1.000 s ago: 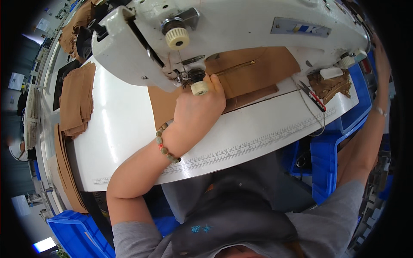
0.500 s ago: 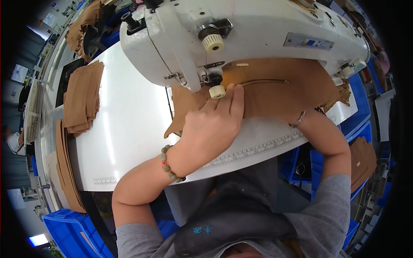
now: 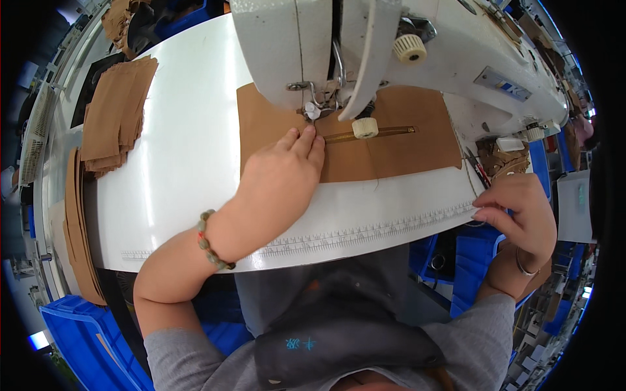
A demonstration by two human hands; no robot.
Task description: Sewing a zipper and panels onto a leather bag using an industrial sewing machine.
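A flat piece of brown fabric (image 3: 404, 156) lies under the head of a white sewing machine (image 3: 280, 52). A brass-toned zipper (image 3: 391, 131) is set in a narrow slot across it. My left hand (image 3: 280, 173) lies flat on the fabric, its fingers stretched out just in front of the presser foot and beside the zipper's left end. At the table's front right edge, away from the fabric, my right hand (image 3: 521, 208) has curled fingers, with thumb and forefinger tips close together; anything between them is too small to make out.
Stacked brown fabric pieces (image 3: 117, 117) lie on the table's left, with longer brown strips (image 3: 81, 228) beside it. Tweezers or snips (image 3: 479, 168) and brown scraps (image 3: 508, 159) are at the right. A ruler strip (image 3: 365, 231) runs along the front edge. Blue bins (image 3: 91, 339) stand below.
The fabric has been drawn left and now lies flatter, with its right edge showing. My right hand has left the fabric for the table's front right edge. My left hand stays on the fabric.
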